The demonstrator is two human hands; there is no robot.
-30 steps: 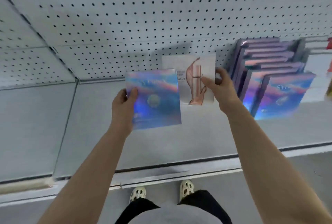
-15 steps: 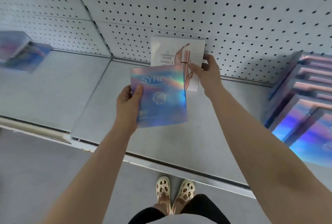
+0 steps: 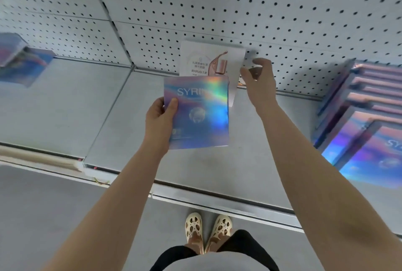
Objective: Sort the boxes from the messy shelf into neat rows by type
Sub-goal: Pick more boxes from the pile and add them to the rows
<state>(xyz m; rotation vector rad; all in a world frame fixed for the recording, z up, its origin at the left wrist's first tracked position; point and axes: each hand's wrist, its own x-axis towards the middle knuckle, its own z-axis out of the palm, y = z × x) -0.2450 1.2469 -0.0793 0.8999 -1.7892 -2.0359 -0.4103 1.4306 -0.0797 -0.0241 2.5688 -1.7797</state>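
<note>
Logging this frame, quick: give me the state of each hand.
Left hand: grips the holographic box.
Right hand: open beside the white box, holding nothing.

One white box (image 3: 208,59) stands at twelve o'clock, one holographic box (image 3: 199,114) is held at centre, a row (image 3: 359,118) of about seven more sits at three o'clock, and two hands and two shoes show.
</note>
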